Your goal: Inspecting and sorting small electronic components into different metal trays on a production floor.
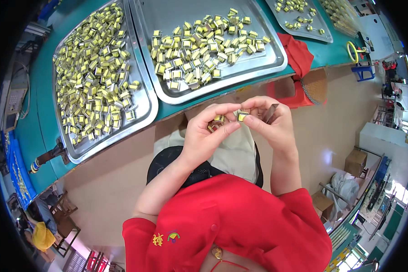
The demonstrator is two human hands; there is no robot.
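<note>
My left hand and my right hand meet in front of my lap, just off the table edge. Pinched between their fingertips is a small yellow-wrapped transformer. More such transformers sit in the curled fingers of my left hand, partly hidden. A flat, dark strip like a blade sticks up from my right hand, held between thumb and fingers. Beyond my hands, a metal tray holds many loose transformers. The metal tray at the left is heaped with more.
A third metal tray with a few parts stands on the green table at the far right. A red cloth hangs over the edge above a red stool. A clamp-like tool juts from the left edge. Yellow tape rings lie far right.
</note>
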